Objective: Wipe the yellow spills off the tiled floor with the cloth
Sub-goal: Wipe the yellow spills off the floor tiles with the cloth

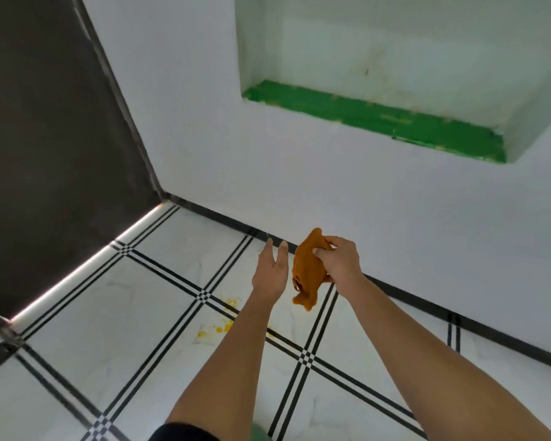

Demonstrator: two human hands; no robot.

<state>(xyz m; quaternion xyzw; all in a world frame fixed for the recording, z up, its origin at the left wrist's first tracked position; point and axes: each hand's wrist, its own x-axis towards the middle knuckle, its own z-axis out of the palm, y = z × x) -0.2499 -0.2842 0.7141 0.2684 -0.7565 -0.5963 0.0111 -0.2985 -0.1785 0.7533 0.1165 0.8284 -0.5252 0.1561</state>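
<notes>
An orange-brown cloth [307, 275] hangs bunched in the air, pinched by my right hand [339, 261] above the floor. My left hand [271, 272] is just left of it, fingers stretched flat and apart, holding nothing and not clearly touching the cloth. Yellow spills lie on the white tiled floor [109, 307] below my left forearm: small spots [231, 302] near a tile crossing and a larger scatter [215, 329] a little closer to me. My left arm hides part of the scatter.
A white wall with a black skirting strip [427, 305] runs behind the hands. A recessed niche with a green sill [379, 122] sits higher up on it. A dark door or panel [45, 138] closes the left side, with a bright gap at its foot.
</notes>
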